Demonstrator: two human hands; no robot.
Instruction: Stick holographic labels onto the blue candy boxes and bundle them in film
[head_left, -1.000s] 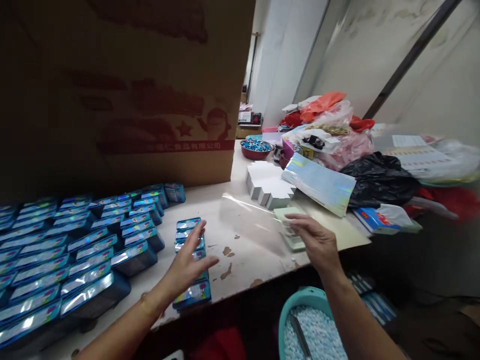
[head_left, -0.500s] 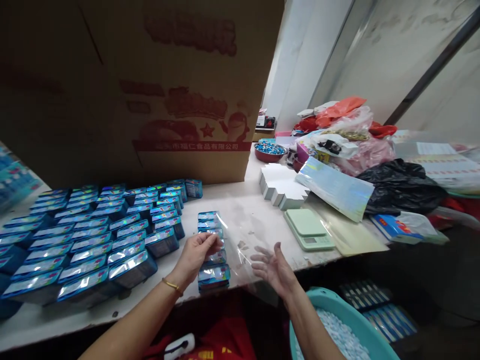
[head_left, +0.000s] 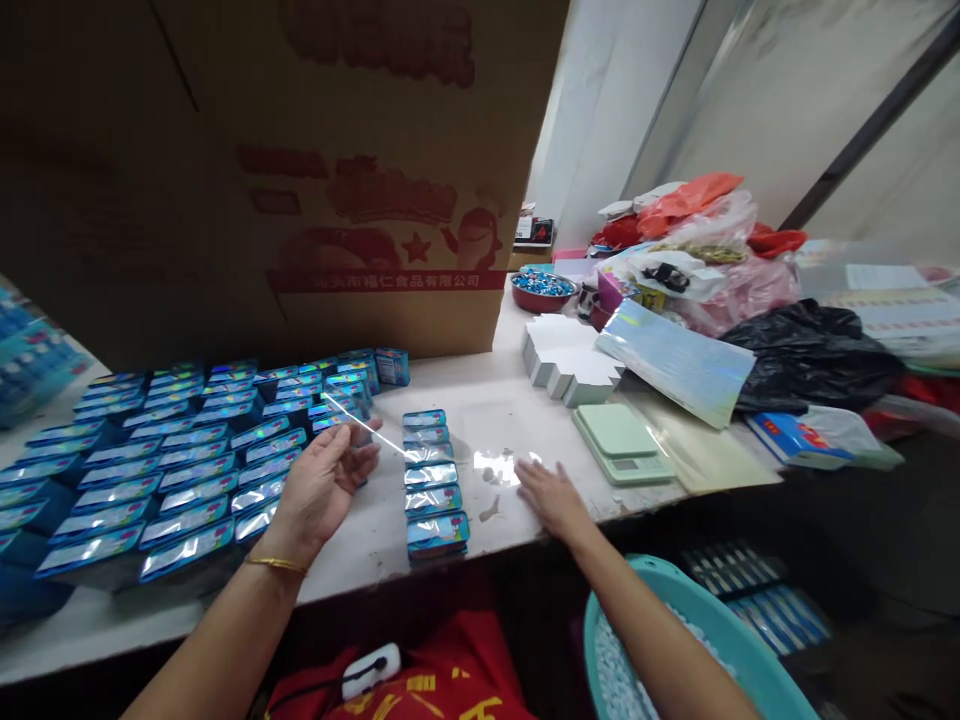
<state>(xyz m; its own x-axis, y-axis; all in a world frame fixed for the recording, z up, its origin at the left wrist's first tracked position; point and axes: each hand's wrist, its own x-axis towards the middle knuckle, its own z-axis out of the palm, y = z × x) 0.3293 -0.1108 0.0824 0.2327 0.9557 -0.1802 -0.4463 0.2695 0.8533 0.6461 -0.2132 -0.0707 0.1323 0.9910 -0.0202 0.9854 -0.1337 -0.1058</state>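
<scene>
My left hand (head_left: 324, 482) is closed, thumb against fingers, on the edge of a clear plastic film or bag. The film is nearly invisible; one shiny edge (head_left: 373, 428) runs from beside the hand towards a short row of blue packets (head_left: 437, 532). My right hand (head_left: 553, 500) lies with its fingers stretched out, low over the white table, to the right of that row. Under its fingertips is a glossy patch (head_left: 496, 466); whether it is plastic or the tabletop I cannot tell. Many upright blue packets (head_left: 187, 495) stand in rows to the left of my left hand.
A large cardboard box (head_left: 390, 325) stands behind the packets. On the right are a green scale (head_left: 619, 435), stacked white card pieces (head_left: 574, 355), a silvery sheet (head_left: 679, 365) and plastic bags (head_left: 697, 215). Below the table edge sits a turquoise tub (head_left: 649, 575) of small wrapped pieces.
My left hand has moved left, away from the short row of packets, drawing the clear film with it. My right hand has turned palm down and lowered towards the tabletop.
</scene>
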